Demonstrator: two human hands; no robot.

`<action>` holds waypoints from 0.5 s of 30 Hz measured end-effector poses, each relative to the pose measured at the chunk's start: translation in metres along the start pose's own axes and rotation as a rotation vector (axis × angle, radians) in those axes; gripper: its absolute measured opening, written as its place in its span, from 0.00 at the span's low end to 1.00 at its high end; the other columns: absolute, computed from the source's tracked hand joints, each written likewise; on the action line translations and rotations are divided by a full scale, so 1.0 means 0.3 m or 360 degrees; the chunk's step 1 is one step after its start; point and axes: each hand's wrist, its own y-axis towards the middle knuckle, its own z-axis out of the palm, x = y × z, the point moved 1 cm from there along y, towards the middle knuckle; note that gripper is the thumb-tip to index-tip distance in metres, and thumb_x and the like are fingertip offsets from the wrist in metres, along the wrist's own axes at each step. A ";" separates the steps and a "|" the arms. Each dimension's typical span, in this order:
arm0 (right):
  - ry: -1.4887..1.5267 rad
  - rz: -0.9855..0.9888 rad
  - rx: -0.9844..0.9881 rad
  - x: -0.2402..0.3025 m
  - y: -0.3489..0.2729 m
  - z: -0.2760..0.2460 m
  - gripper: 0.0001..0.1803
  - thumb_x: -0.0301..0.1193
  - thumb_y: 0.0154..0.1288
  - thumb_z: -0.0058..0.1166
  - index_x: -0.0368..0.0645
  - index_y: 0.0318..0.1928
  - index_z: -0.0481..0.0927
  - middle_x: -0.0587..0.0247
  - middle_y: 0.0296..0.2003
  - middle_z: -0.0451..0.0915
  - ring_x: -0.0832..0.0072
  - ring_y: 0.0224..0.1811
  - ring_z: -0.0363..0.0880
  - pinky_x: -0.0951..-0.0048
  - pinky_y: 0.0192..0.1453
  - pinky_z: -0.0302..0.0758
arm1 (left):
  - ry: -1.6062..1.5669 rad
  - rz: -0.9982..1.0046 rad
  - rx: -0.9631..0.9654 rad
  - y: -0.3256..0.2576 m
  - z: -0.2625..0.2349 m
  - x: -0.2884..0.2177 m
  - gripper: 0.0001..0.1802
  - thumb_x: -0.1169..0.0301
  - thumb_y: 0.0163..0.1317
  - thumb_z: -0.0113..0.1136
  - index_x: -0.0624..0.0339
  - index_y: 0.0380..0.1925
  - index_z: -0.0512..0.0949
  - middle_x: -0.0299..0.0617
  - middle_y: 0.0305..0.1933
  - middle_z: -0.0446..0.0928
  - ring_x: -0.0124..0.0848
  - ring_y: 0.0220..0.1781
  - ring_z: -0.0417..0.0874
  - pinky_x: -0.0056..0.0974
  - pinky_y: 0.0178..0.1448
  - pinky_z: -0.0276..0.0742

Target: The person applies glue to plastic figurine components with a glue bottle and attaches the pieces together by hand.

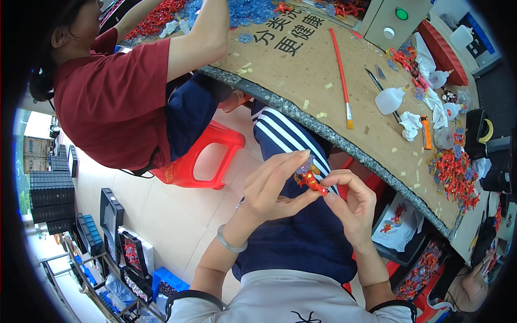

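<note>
Over my lap, my left hand (pixel 273 188) grips a small red figurine (pixel 309 178) with gold and clear bluish parts. Its thumb and fingers close round the piece from the left. The thumb and forefinger of my right hand (pixel 350 203) pinch the red lower end of the same figurine. Part of the piece is hidden behind my fingers. To the right, a heap of similar red figurines (pixel 455 175) lies on the cardboard-covered table (pixel 291 70).
A long red-handled brush (pixel 341 78), white squeeze bottles (pixel 389 100) and an orange tube-like item (pixel 426 133) lie on the table. At left, a co-worker in a maroon shirt (pixel 116 99) sits by a red stool (pixel 207 156). Below the table edge sits a tray (pixel 398 229).
</note>
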 end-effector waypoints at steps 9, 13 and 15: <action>0.0249 0.0070 -0.0113 0.009 0.002 0.063 0.15 0.25 0.56 0.59 0.32 0.44 0.77 0.61 0.39 0.79 0.77 0.44 0.74 0.75 0.54 0.67 | 0.0107 0.0047 -0.0005 -0.006 0.020 -0.001 0.29 0.70 0.44 0.75 0.72 0.46 0.75 0.52 0.40 0.81 0.42 0.38 0.85 0.36 0.41 0.82; 0.0293 0.0197 -0.0117 -0.007 0.002 0.082 0.14 0.25 0.58 0.59 0.31 0.44 0.77 0.61 0.37 0.80 0.79 0.42 0.73 0.76 0.52 0.68 | 0.0140 0.0027 -0.0040 -0.008 0.024 0.000 0.28 0.70 0.45 0.74 0.73 0.46 0.75 0.53 0.40 0.80 0.43 0.38 0.85 0.36 0.40 0.82; 0.0246 0.0213 -0.0088 -0.005 0.003 0.079 0.14 0.25 0.59 0.57 0.31 0.45 0.76 0.61 0.38 0.79 0.79 0.43 0.74 0.77 0.53 0.68 | 0.0135 0.0026 -0.0040 -0.009 0.024 0.000 0.28 0.70 0.46 0.73 0.73 0.46 0.75 0.53 0.39 0.80 0.43 0.38 0.85 0.37 0.40 0.82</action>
